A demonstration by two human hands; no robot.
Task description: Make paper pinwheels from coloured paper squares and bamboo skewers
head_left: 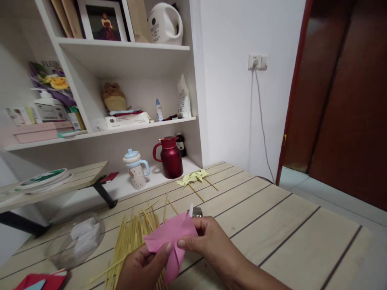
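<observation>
A pink sheet of paper (173,233), partly folded with flaps sticking out, is held up over the table between both hands. My left hand (144,264) pinches its lower left part, thumb on top. From the right, my right hand (208,243) grips the paper near its centre, thumb and fingers closed on it. Under and behind the paper lies a spread bundle of thin wooden sticks (128,237), partly hidden by my left hand. Just behind the right hand's fingers sits a small metallic object (197,212), mostly covered.
Two pale yellow paper pinwheels (193,177) on sticks lie at the table's back edge. At left are a clear bowl (56,251) with white pieces and red folded paper (42,280). A red jug (171,159) and a tumbler (136,171) stand behind.
</observation>
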